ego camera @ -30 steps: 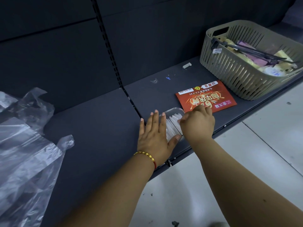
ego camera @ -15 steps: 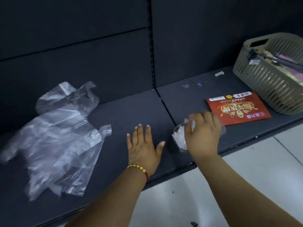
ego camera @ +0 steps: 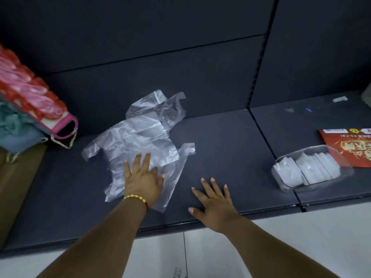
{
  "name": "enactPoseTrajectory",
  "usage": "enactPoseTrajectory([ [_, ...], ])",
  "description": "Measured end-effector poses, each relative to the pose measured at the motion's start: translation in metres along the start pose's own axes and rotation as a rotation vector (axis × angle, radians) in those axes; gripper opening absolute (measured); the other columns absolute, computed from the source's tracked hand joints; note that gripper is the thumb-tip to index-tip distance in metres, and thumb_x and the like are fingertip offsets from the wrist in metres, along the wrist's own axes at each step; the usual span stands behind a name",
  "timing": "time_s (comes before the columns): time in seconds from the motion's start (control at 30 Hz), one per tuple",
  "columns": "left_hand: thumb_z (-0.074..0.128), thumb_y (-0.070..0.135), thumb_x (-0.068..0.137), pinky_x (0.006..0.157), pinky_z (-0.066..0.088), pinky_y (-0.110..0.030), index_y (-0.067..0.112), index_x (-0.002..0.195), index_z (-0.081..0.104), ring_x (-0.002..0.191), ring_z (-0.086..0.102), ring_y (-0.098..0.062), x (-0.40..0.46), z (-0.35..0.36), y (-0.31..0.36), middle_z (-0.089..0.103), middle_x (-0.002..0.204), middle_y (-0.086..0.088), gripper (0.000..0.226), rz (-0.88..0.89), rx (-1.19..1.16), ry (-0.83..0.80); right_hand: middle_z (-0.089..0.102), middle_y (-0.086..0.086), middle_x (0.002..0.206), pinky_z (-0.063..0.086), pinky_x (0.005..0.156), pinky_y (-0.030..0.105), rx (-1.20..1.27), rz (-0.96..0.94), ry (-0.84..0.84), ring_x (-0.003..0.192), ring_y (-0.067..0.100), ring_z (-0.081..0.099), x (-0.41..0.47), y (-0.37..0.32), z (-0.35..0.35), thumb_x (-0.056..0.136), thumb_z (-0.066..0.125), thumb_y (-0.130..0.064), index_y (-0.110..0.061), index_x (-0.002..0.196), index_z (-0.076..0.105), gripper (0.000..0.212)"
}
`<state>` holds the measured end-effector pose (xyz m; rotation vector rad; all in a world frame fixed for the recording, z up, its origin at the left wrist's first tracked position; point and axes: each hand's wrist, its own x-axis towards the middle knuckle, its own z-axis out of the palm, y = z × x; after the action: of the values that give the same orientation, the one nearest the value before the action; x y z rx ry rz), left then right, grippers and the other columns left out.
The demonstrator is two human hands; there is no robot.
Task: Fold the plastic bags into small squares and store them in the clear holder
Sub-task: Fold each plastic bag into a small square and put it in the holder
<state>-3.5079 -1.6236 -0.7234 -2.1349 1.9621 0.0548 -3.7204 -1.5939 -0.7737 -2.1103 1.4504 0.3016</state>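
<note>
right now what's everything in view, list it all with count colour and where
loose plastic bags: a few overlapping, count unclear, clear, flat on the shelf at centre left
clear holder: one, transparent, on the shelf at right, its far corner over the red leaflet
folded bags: a row, white, standing inside the clear holder
red leaflet: one, red with gold print, at the right edge
bundle of bags: one stack, pink, red and teal, far left
shelf: one, dark grey
bracelet: one, gold beads, on the left wrist
left hand: open, fingers flat on the loose plastic bags
right hand: open, spread over the bare shelf
</note>
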Motion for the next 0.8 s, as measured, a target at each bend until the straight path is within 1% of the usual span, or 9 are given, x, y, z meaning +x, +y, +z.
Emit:
enactPoseTrajectory([
  [0.1, 0.024, 0.046, 0.103, 0.116, -0.016, -0.049, 0.020, 0.149, 0.037, 0.150, -0.002, -0.018, 0.008, -0.008, -0.009, 0.017, 0.162, 0.007, 0.054, 0.032, -0.020, 0.021, -0.023, -0.006, 0.161, -0.018, 0.117, 0.049, 0.004, -0.009, -0.033, 0.146, 0.019, -0.027, 0.000, 0.004, -0.005, 0.097, 0.028, -0.064, -0.038, 0.155, 0.001, 0.069],
  [0.2, 0.029, 0.039, 0.104, 0.118, -0.012, -0.043, 0.020, 0.152, 0.030, 0.149, 0.006, -0.013, 0.012, -0.025, -0.016, 0.024, 0.160, 0.008, 0.052, 0.057, -0.129, 0.084, -0.021, -0.006, 0.161, -0.017, 0.117, 0.049, 0.023, -0.002, -0.057, 0.146, 0.019, -0.025, 0.000, 0.003, -0.009, 0.097, 0.030, -0.063, -0.037, 0.155, 0.004, 0.069],
  [0.37, 0.035, 0.039, 0.101, 0.121, 0.006, -0.037, 0.014, 0.142, 0.049, 0.142, 0.031, -0.021, 0.009, -0.070, -0.033, 0.045, 0.149, -0.004, 0.050, 0.093, -0.557, 0.337, -0.004, -0.006, 0.164, -0.008, 0.121, 0.041, 0.254, 0.007, -0.027, 0.149, 0.013, -0.012, -0.014, -0.003, -0.035, 0.099, 0.037, -0.056, -0.030, 0.156, 0.010, 0.068],
  [0.47, 0.047, 0.029, 0.102, 0.116, 0.024, -0.027, 0.014, 0.135, 0.057, 0.136, 0.040, -0.014, -0.007, -0.113, -0.035, 0.052, 0.141, -0.001, 0.037, 0.073, -0.925, 0.384, 0.007, -0.006, 0.163, -0.003, 0.122, 0.033, 0.396, -0.032, 0.093, 0.150, 0.009, -0.004, -0.033, -0.012, -0.057, 0.099, 0.043, -0.051, -0.028, 0.155, 0.015, 0.067],
  [0.57, 0.051, 0.035, 0.100, 0.102, 0.039, -0.019, 0.026, 0.121, 0.068, 0.121, 0.052, 0.002, -0.034, -0.165, -0.028, 0.060, 0.122, 0.019, 0.029, 0.037, -1.299, 0.360, 0.019, -0.006, 0.161, 0.010, 0.119, 0.026, 0.571, -0.076, 0.240, 0.149, 0.008, 0.008, -0.055, -0.028, -0.088, 0.098, 0.050, -0.045, -0.026, 0.154, 0.024, 0.064],
  [0.63, 0.050, 0.039, 0.099, 0.090, 0.038, -0.011, 0.034, 0.104, 0.071, 0.109, 0.052, 0.014, -0.053, -0.193, -0.026, 0.062, 0.110, 0.025, 0.022, 0.050, -1.433, 0.312, 0.031, -0.007, 0.156, 0.022, 0.112, 0.022, 0.672, -0.104, 0.395, 0.144, 0.009, 0.026, -0.072, -0.039, -0.113, 0.096, 0.055, -0.043, -0.025, 0.150, 0.031, 0.062],
  [0.67, 0.052, 0.043, 0.096, 0.093, 0.037, -0.013, 0.036, 0.099, 0.073, 0.110, 0.049, 0.016, -0.063, -0.203, -0.026, 0.061, 0.118, 0.023, 0.022, 0.075, -1.471, 0.279, 0.038, -0.008, 0.151, 0.028, 0.108, 0.021, 0.711, -0.123, 0.484, 0.139, 0.009, 0.034, -0.081, -0.046, -0.126, 0.094, 0.058, -0.042, -0.026, 0.149, 0.034, 0.061],
  [0.73, 0.058, 0.057, 0.081, 0.109, 0.034, -0.026, 0.034, 0.098, 0.077, 0.117, 0.043, 0.015, -0.084, -0.220, -0.026, 0.050, 0.140, 0.016, 0.035, 0.134, -1.512, 0.198, 0.046, -0.009, 0.141, 0.033, 0.101, 0.022, 0.788, -0.168, 0.658, 0.130, 0.008, 0.041, -0.104, -0.058, -0.155, 0.092, 0.063, -0.039, -0.027, 0.146, 0.036, 0.062],
  [0.8, 0.061, 0.064, 0.071, 0.114, 0.034, -0.036, 0.030, 0.101, 0.078, 0.124, 0.048, 0.005, -0.106, -0.234, -0.025, 0.049, 0.144, 0.011, 0.048, 0.170, -1.529, 0.110, 0.045, -0.012, 0.135, 0.035, 0.103, 0.025, 0.829, -0.229, 0.818, 0.128, 0.006, 0.041, -0.129, -0.066, -0.186, 0.088, 0.068, -0.037, -0.027, 0.146, 0.035, 0.067],
])
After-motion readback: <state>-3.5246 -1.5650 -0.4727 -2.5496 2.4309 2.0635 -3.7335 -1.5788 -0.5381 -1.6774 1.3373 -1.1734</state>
